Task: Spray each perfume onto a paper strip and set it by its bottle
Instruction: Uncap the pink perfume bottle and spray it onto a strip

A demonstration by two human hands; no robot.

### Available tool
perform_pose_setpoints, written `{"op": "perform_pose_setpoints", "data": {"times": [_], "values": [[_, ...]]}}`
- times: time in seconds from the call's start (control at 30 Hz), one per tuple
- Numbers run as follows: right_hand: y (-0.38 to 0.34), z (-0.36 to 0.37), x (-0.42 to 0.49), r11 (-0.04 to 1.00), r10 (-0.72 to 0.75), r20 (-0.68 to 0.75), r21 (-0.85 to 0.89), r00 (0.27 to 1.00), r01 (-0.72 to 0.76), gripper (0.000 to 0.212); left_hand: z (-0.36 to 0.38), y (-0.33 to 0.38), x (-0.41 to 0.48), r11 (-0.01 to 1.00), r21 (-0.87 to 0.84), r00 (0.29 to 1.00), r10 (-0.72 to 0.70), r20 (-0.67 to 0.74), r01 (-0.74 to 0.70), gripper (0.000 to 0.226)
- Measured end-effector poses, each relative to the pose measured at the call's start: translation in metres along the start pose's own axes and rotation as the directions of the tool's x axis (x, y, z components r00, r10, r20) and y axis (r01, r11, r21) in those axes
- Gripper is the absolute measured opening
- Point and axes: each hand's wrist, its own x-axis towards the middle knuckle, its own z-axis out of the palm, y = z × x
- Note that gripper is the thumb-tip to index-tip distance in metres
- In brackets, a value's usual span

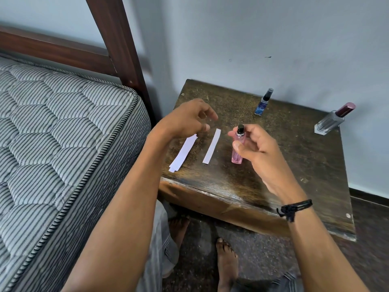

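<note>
Head view, left to right. A striped mattress (pixel 63 127) bordered the dark wooden table (pixel 284 175) on which all task items stood.

The left hand (pixel 185 121) hovered above the table's near-left part, fingers loosely curled with thumb and forefinger close together. Whether they pinched something small and clear could not be told.

Beneath its wrist lay a small pile of paper strips (pixel 182 153), overlapped, and to its right a single strip (pixel 212 146) lay flat, just beside the pink bottle (pixel 237 150).

That bottle was upright, its black sprayer uncovered, and was grasped by the right hand (pixel 261 150): thumb across the front, fingers curled behind, one fingertip showing past the sprayer. Whether its base touched the table was unclear.

Farther back stood the blue bottle (pixel 262 105), capped, and at the far right edge the clear bottle (pixel 330 123) with a maroon cap. Neither had a strip beside it.

The task appeared to be at its first perfume. Whether the single strip had been sprayed could not be judged, and two bottles evidently remained.
</note>
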Motion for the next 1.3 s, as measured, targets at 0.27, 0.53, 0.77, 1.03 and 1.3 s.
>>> {"op": "perform_pose_setpoints", "data": {"times": [0.27, 0.53, 0.77, 1.03, 1.3], "values": [[-0.001, -0.017, -0.006, 1.0, 0.009, 0.195, 0.007, 0.981, -0.011, 0.04, 0.012, 0.023, -0.003, 0.991, -0.109, 0.978, 0.102, 0.18, -0.084, 0.042], [-0.001, -0.03, -0.007, 0.994, 0.001, 0.211, 0.104, 0.978, -0.024, 0.055, 0.024, 0.028, -0.001, 0.993, -0.084, 0.953, 0.109, 0.281, -0.089, 0.048], [0.001, -0.031, -0.007, 0.992, 0.007, 0.175, 0.124, 0.985, -0.029, 0.06, 0.029, 0.03, 0.001, 0.996, -0.067, 0.955, 0.078, 0.287, -0.061, 0.051], [0.0, -0.039, -0.005, 0.978, -0.058, 0.134, 0.208, 0.989, 0.029, 0.07, 0.035, 0.042, -0.002, 0.993, -0.078, 0.94, 0.109, 0.323, -0.089, 0.047], [0.003, -0.059, -0.006, 0.985, -0.103, -0.318, -0.164, 0.942, 0.053, 0.051, 0.04, 0.04, 0.001, 0.994, -0.062, 0.941, 0.109, 0.322, -0.094, 0.036]]}}
